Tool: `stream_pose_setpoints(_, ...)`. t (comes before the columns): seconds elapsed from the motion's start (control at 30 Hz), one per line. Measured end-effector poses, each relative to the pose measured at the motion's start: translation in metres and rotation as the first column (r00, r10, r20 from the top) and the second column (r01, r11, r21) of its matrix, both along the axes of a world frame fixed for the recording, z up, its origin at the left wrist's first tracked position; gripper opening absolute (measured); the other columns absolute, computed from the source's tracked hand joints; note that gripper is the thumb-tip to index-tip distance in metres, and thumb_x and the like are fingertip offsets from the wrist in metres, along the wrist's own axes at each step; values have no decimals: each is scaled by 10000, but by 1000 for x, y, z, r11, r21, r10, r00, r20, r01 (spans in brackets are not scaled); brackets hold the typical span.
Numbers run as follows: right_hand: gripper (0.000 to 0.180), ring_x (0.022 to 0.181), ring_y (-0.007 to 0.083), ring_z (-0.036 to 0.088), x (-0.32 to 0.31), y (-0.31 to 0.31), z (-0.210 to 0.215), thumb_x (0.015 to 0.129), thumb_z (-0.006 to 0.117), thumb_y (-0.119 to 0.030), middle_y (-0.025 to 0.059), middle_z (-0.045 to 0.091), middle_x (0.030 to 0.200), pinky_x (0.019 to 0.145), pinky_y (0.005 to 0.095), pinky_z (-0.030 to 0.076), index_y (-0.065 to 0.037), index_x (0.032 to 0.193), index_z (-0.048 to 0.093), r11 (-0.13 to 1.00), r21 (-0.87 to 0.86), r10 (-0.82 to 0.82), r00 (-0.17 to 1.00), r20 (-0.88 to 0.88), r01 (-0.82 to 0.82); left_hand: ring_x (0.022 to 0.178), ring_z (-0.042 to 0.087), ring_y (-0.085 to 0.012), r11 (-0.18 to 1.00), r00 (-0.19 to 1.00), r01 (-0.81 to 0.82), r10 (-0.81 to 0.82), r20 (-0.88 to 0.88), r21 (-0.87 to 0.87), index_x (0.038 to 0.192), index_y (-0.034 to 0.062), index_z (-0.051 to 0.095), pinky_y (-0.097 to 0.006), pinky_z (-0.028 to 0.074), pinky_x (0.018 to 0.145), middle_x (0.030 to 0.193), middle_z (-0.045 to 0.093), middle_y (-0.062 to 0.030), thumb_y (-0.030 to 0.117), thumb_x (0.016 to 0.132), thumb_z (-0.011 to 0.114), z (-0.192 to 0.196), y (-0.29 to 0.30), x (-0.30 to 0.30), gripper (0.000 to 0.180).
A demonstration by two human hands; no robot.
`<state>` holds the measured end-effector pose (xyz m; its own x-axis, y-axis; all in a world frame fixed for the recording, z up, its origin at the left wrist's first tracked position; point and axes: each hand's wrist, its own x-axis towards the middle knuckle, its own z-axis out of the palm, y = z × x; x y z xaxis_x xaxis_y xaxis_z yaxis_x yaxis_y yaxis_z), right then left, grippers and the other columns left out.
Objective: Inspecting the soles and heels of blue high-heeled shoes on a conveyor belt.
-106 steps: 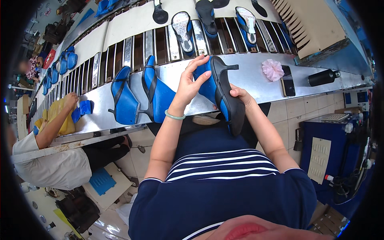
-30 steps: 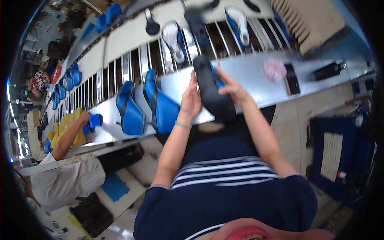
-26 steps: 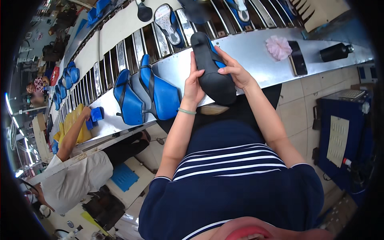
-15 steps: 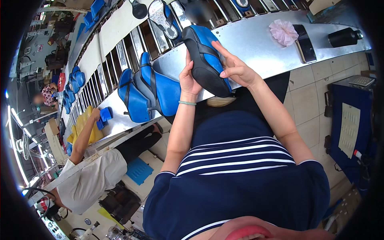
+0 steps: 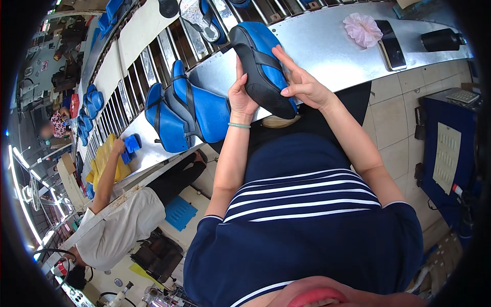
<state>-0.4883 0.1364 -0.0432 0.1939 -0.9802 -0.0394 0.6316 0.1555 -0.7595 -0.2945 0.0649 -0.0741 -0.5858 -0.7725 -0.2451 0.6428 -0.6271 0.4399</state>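
Above the front of a metal worktop [image 5: 327,66], I hold a strappy black sandal [image 5: 260,77] mounted on a blue shoe last [image 5: 266,42], its dark sole turned partly toward me. My left hand [image 5: 242,96] is closed round its left side, fingers partly hidden behind it. On the right side, my right hand [image 5: 308,88] presses its thumb and fingertips against the last and strap. Left of my hands stand two more blue lasts with black straps, a nearer last [image 5: 207,116] and a farther-left last [image 5: 166,125], side by side on the worktop.
A roller conveyor [image 5: 134,84] runs behind the worktop, with another strapped last [image 5: 217,25] on it. To the right lie a pink scrunchie [image 5: 362,30], a phone [image 5: 391,47] and a black bottle [image 5: 441,41]. A co-worker's arm [image 5: 105,181] reaches over yellow plastic [image 5: 110,159] at left.
My hands keep their grip on the sandal, which has tilted slightly, its upper end rising a little to the left. The surroundings shift slightly in view.
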Motion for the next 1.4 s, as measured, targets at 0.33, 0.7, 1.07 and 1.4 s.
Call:
stream_pose_setpoints(0.33,1046,1527,230,-54,9,12,-6,744,778,-39,99,-67,1658,1224,383,92,-112,1586,161,992,-78,-117,970,-214,103,1389,408,-341,999,999,24,-23,30,-23,1576,278,222,-498,365,1137,1569,333,-84,74,872,524,1,6,-5,793)
stream_pose_setpoints(0.7,985,1529,226,-30,23,20,-20,794,741,-21,87,-41,1663,1217,368,103,-105,1585,159,968,-149,-241,908,-342,201,1372,433,-328,998,994,42,-37,102,-43,1574,279,233,-479,380,1129,1553,356,-78,82,810,549,-9,5,-6,850)
stream_pose_setpoints(1.07,959,1525,211,76,35,18,-17,710,709,43,56,55,1667,1208,347,168,-105,1558,286,936,-3,-347,921,-178,352,1351,448,-322,997,996,45,-39,86,-69,1572,280,242,-466,367,1137,1538,378,-71,117,828,570,-15,5,-7,829)
stream_pose_setpoints(1.4,1201,1508,292,117,27,21,-26,655,799,7,195,70,1628,1192,372,215,-128,1596,65,947,34,-297,910,-290,320,1388,406,-299,991,981,60,-37,188,-120,1586,178,197,-422,341,1149,1558,334,-123,77,815,549,4,0,-16,854)
